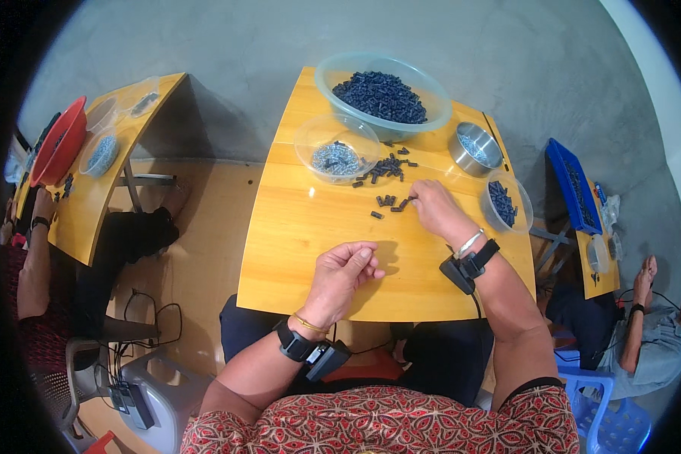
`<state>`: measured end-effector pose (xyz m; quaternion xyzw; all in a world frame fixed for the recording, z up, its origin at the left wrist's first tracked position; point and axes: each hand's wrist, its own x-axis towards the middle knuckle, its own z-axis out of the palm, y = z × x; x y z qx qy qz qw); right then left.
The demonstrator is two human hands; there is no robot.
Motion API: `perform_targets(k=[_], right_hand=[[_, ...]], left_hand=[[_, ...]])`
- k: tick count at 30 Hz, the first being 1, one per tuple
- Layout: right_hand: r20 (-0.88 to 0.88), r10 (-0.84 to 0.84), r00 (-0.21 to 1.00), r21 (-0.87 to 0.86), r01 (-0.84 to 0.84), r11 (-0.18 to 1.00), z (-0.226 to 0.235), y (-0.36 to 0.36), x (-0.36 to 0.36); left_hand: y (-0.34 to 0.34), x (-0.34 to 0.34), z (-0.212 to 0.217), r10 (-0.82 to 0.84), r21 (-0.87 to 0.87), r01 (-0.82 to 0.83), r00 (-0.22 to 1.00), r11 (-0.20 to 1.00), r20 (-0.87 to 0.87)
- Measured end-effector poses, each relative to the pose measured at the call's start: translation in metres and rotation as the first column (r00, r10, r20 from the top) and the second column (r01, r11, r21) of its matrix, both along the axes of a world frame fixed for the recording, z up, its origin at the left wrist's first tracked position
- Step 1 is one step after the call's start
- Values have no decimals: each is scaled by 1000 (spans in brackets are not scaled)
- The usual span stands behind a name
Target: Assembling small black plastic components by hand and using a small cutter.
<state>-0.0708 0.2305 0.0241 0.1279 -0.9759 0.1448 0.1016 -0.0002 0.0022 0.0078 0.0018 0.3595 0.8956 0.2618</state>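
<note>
My right hand is over the middle of the yellow table, its fingertips pinched on a small black cylindrical piece. Beside those fingers lie several loose black pieces, with a bigger scatter farther back. Nearer my body, my left hand hovers above the tabletop, thumb against curled fingers; whatever they may hold is hidden. A clear bowl of small silvery metal parts sits left of the scatter. To the right of my right hand is a clear tub of black pieces.
A large translucent bowl heaped with black pieces stands at the back, with a steel bowl of silvery parts right of it. People work at tables on both sides, by a red basin and a blue tray.
</note>
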Motion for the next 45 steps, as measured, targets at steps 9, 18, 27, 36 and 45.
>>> perform_targets(k=[9,18,27,36,45], right_hand=[[163,69,984,-507,23,861,38,-25,43],[118,186,975,-785,-24,619,33,-43,84],[-148,159,976,-403,-206,892,35,-69,113],[0,-258,966,-89,257,962,13,47,143],[-5,-169,986,-237,163,958,19,31,100]], left_hand=[[2,1,-7,-9,-50,7,999,999,-44],[10,4,-5,6,-64,-18,984,998,-177],[8,3,-4,-132,-53,126,979,991,-154],[9,1,-6,-113,-101,102,988,990,-103],[9,0,-6,-81,-97,73,993,993,-89]])
